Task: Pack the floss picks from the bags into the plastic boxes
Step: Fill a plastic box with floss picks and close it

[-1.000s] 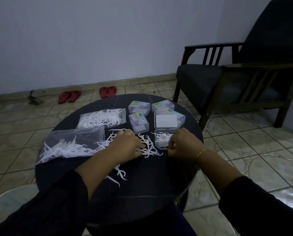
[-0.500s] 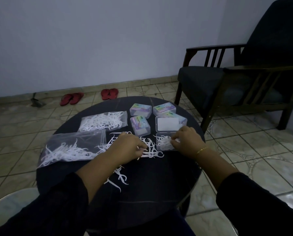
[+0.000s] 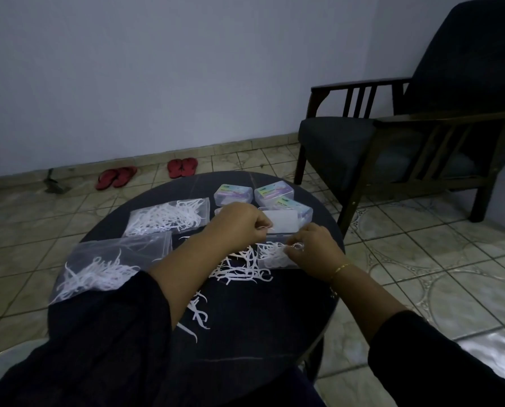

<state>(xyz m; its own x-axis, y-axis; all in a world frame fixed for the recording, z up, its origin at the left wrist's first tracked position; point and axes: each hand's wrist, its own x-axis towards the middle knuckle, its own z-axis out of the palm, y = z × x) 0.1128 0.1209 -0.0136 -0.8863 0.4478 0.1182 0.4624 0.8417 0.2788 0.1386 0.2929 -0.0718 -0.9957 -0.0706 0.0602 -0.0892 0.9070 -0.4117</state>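
Note:
On the round dark table (image 3: 245, 342) lie two clear bags of white floss picks, one far left (image 3: 169, 217) and one near left (image 3: 110, 265). A loose heap of picks (image 3: 242, 268) sits mid-table. An open clear box (image 3: 274, 255) holds picks, its lid (image 3: 280, 224) raised behind it. My left hand (image 3: 239, 221) hovers above the heap and pinches a pick near the lid. My right hand (image 3: 313, 248) pinches picks at the open box's right edge. Three closed labelled boxes (image 3: 233, 193) stand behind; a fourth is mostly hidden under my left hand.
A dark wooden armchair (image 3: 407, 142) stands to the right of the table. Two pairs of red sandals (image 3: 183, 167) and a small tool (image 3: 53, 183) lie on the tiled floor by the wall. A few stray picks (image 3: 200, 314) lie toward the table's near side.
My left hand lifted off the loose heap and moved right and away, toward the box lid, with a pick in its fingers. My right hand stayed at the open box.

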